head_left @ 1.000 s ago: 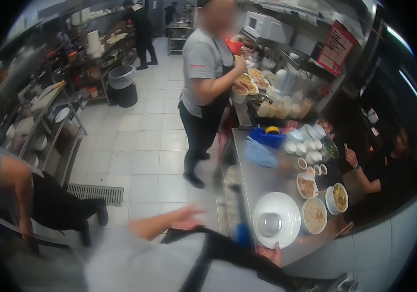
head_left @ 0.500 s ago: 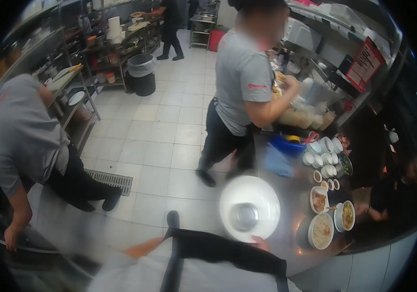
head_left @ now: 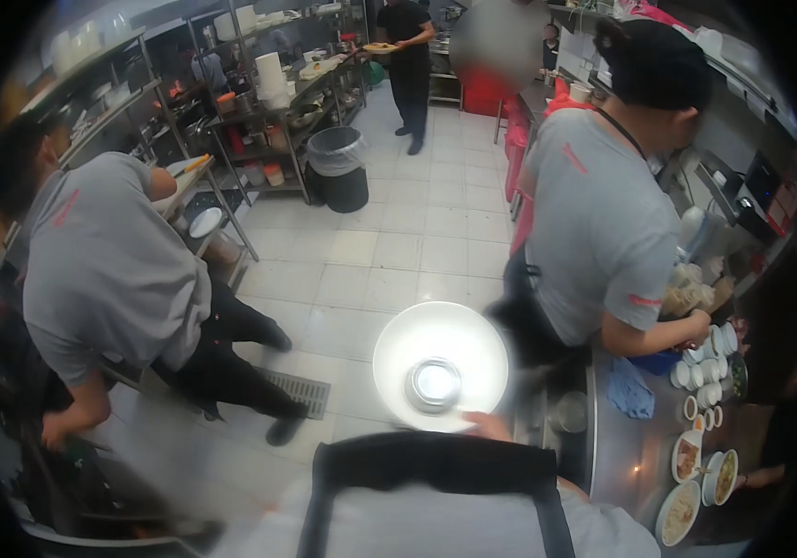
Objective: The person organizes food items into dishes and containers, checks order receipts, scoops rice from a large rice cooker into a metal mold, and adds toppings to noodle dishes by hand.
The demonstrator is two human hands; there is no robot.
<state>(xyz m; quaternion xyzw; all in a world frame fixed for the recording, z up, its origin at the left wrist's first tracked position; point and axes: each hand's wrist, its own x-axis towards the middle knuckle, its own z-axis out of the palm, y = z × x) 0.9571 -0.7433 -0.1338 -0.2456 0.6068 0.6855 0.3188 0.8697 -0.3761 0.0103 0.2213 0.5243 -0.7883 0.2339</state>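
My right hand (head_left: 488, 426) grips the near rim of a wide white plate (head_left: 473, 335), which is held out over the tiled floor in front of my chest. On the plate, near its lower middle, sits a small round metal bowl (head_left: 435, 383) that shines under the light. The fingers are partly hidden at the rim. My left hand does not show; only a blurred patch appears low on the left, beside the apron.
A co-worker (head_left: 593, 223) leans over the steel counter (head_left: 617, 456) at right, near bowls of food (head_left: 680, 513) and a blue cloth (head_left: 631, 389). Another co-worker (head_left: 119, 260) bends at left. A bin (head_left: 338, 172) and a person carrying a plate (head_left: 382, 47) are farther back.
The plate and metal bowl have moved left off the counter, held by my right hand. My left hand has left view. The view has turned left, and the co-worker at right now leans over the counter.
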